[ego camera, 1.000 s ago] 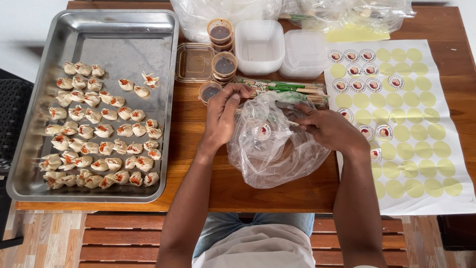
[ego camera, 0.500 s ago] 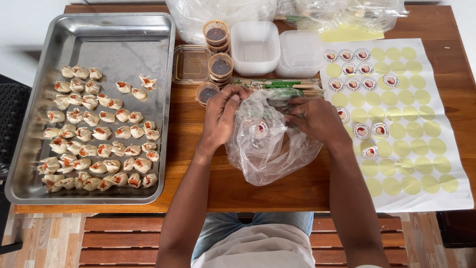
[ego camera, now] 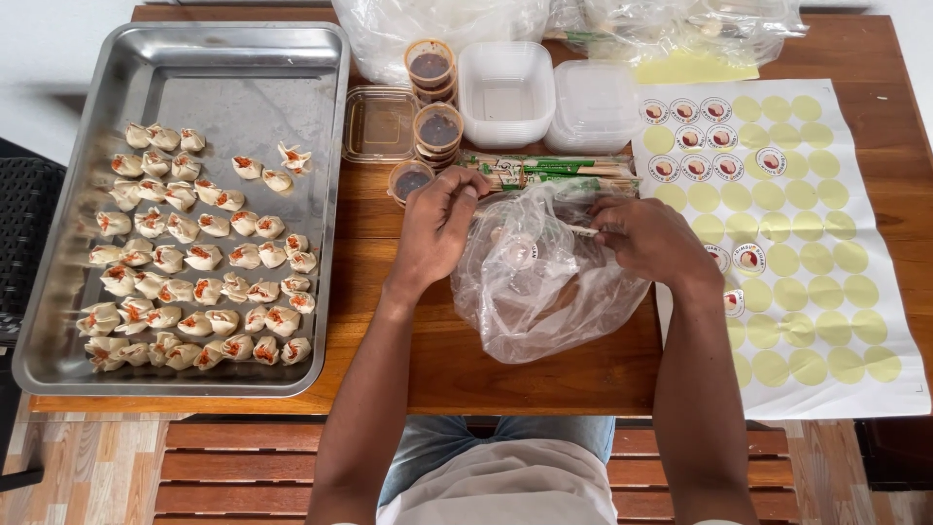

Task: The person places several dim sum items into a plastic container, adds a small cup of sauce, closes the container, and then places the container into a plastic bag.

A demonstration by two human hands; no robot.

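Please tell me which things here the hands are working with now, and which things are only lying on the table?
In hand:
- left hand and right hand, both gripping the top of the clear plastic bag
- chopsticks at the right fingertips

Lying about:
- metal tray of dumplings
- sauce cups
- empty plastic boxes
- sticker sheet
- wrapped chopsticks

I see: brown wooden table (ego camera: 389,374); slatted wooden bench (ego camera: 243,467) below its near edge; wood-pattern floor (ego camera: 87,467); pale wall (ego camera: 49,68) at far left; dark woven chair (ego camera: 24,224) at left edge; soft, even daylight
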